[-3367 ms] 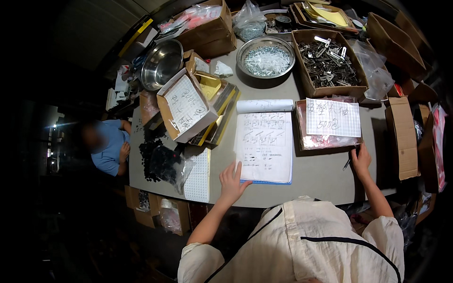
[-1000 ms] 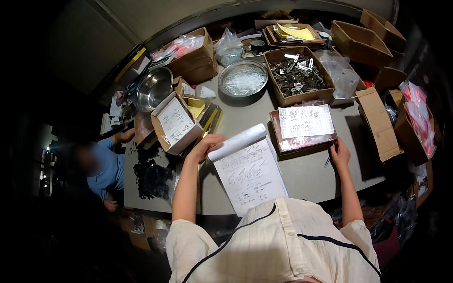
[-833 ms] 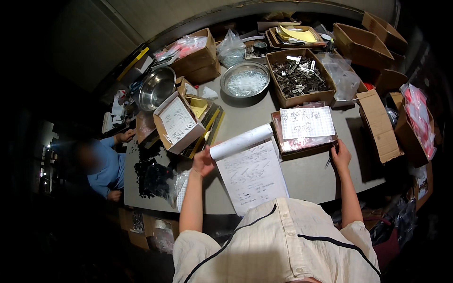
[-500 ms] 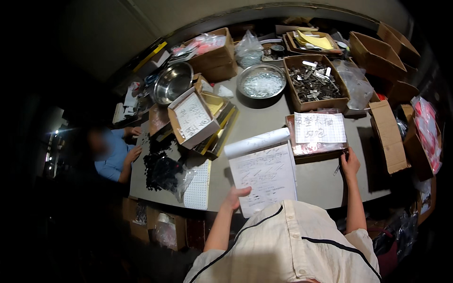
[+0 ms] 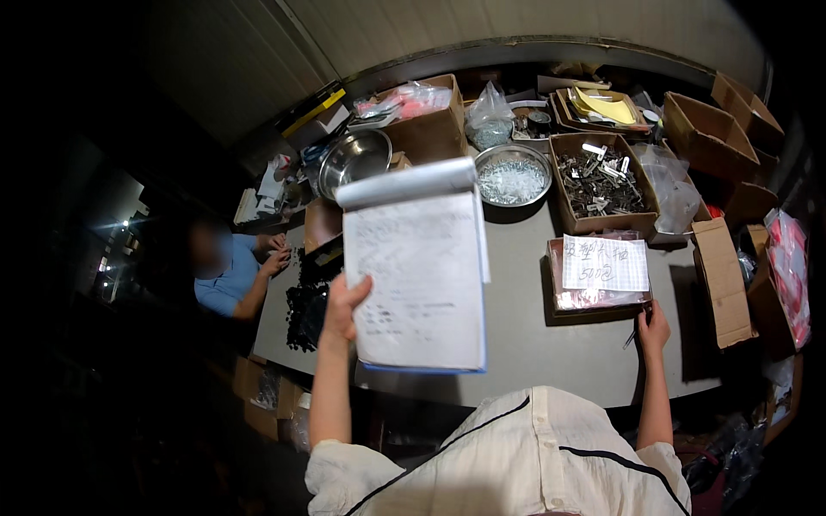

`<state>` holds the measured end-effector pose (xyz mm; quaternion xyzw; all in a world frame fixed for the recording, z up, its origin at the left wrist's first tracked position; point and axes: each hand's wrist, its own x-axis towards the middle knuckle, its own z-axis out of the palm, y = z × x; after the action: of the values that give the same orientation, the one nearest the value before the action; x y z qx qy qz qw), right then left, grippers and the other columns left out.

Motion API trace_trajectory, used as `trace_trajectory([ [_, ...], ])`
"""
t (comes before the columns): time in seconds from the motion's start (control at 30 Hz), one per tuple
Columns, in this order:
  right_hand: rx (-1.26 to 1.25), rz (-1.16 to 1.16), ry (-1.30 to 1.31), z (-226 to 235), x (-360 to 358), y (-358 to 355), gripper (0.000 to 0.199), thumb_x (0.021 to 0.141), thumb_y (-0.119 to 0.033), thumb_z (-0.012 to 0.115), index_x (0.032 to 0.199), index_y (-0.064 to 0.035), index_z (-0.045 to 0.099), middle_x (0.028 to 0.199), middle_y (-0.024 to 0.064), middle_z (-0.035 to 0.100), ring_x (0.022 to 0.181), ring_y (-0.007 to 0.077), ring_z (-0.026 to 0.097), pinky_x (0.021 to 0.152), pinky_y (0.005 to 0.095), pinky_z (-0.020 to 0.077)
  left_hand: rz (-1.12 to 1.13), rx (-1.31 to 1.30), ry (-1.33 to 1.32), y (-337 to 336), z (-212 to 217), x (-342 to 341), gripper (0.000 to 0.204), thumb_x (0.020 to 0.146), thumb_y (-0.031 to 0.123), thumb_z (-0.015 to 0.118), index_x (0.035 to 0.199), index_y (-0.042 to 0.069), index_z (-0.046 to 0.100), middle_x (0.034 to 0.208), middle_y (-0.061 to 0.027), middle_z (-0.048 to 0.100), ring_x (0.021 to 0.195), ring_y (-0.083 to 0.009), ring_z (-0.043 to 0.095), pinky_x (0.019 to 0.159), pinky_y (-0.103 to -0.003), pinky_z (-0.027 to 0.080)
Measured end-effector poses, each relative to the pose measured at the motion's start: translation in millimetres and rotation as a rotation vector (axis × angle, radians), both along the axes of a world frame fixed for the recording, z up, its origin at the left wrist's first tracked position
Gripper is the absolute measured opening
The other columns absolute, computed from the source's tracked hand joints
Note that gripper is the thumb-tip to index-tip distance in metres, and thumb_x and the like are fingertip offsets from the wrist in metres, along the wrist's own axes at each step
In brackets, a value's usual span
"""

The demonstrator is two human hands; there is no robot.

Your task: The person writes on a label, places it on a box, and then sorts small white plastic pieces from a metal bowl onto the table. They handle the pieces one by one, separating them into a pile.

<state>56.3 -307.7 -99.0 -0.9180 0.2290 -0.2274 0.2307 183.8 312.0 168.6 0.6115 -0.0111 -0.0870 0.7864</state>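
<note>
My left hand (image 5: 346, 310) grips a notepad (image 5: 422, 284) by its left edge, thumb on the written page. The top sheets are curled back over its upper edge, and a blue backing shows below. The notepad is held up above the table, tilted toward me. My right hand (image 5: 655, 330) is closed at the near right corner of a shallow cardboard box (image 5: 600, 311). A pen (image 5: 630, 340) sticks out beside its fingers. In that box lie clear plastic packets under a handwritten gridded paper sheet (image 5: 605, 263).
Behind stand a metal bowl of small shiny pieces (image 5: 514, 176), a carton of metal parts (image 5: 605, 176) and another steel bowl (image 5: 354, 163). Open cartons (image 5: 723, 279) line the right. At left, a person in blue (image 5: 228, 279) works beside small black pieces (image 5: 303, 314).
My left hand has raised the notepad and moved it leftward, where it now covers the white-lidded box and gridded sheet. My right hand stays at the box corner. The view has shifted.
</note>
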Motion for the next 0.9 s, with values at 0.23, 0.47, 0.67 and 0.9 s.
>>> trace_trajectory([
  [0.23, 0.025, -0.029, -0.053, 3, 1, 8, 0.019, 0.090, -0.016, 0.064, 0.107, -0.0089, 0.062, 0.098, 0.0117, 0.070, 0.087, 0.0358, 0.069, 0.072, 0.0454, 0.0537, -0.014, -0.162, -0.002, 41, 24, 104, 0.048, 0.101, 0.012, 0.062, 0.142, -0.007, 0.047, 0.134, -0.0214, 0.064, 0.116, -0.0323, 0.067, 0.099, -0.046, 0.057],
  [0.47, -0.033, -0.104, -0.099, 8, 2, 24, 0.013, 0.093, -0.015, 0.061, 0.100, -0.0048, 0.061, 0.096, 0.0160, 0.068, 0.090, 0.0416, 0.065, 0.074, 0.0498, 0.0509, 0.044, -0.254, -0.046, 30, 17, 213, 0.049, 0.102, 0.012, 0.059, 0.146, -0.005, 0.043, 0.137, -0.0227, 0.061, 0.123, -0.0375, 0.063, 0.104, -0.050, 0.053],
  [0.67, -0.108, -0.146, -0.064, -17, -3, 5, 0.021, 0.094, -0.017, 0.061, 0.111, -0.0053, 0.061, 0.097, 0.0178, 0.068, 0.089, 0.0421, 0.066, 0.074, 0.0488, 0.0520, 0.088, -0.412, -0.134, -37, 28, 370, 0.036, 0.098, 0.005, 0.063, 0.131, -0.009, 0.057, 0.125, -0.0202, 0.067, 0.114, -0.0341, 0.066, 0.097, -0.048, 0.055],
  [0.9, -0.076, -0.183, -0.045, -5, 11, 18, 0.014, 0.089, -0.014, 0.060, 0.098, -0.0039, 0.057, 0.088, 0.0212, 0.064, 0.082, 0.0435, 0.064, 0.069, 0.0493, 0.0496, 0.419, -0.428, -0.257, -106, 7, 502, 0.040, 0.098, 0.004, 0.064, 0.134, -0.010, 0.053, 0.130, -0.0209, 0.062, 0.111, -0.0335, 0.066, 0.095, -0.048, 0.054],
])
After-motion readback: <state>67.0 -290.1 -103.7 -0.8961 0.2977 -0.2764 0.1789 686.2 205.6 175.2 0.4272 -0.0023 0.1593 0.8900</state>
